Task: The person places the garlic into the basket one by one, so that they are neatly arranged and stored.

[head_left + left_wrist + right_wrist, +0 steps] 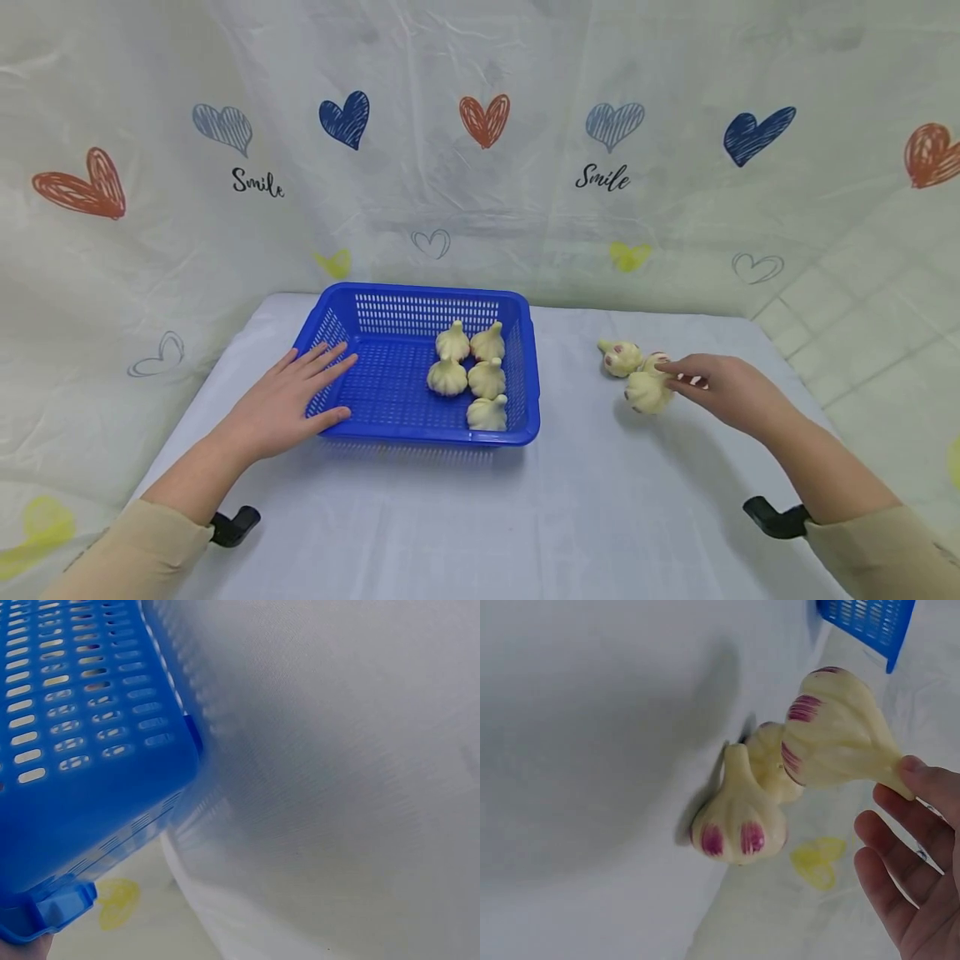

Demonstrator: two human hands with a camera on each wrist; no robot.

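My right hand [723,392] pinches a garlic bulb [836,731] by its stem, between thumb and forefinger. In the right wrist view the bulb hangs clear of the table, showing purple streaks on cream skin. Two more garlic bulbs lie just behind it; the nearer one in that view [739,814] has its stem pointing up. My left hand [288,400] lies over the left side of the blue plastic basket [534,375], fingers straight and spread across the rim. Several garlic bulbs [486,379] stand stem-up along the basket's right side. Only a sliver of that hand shows in the left wrist view.
A white cloth covers the table [570,500]. Behind it hangs a pale sheet [540,50] printed with hearts and the word "Smile". The basket has slotted walls [71,697] and a raised rim between its inside and the loose bulbs on the right.
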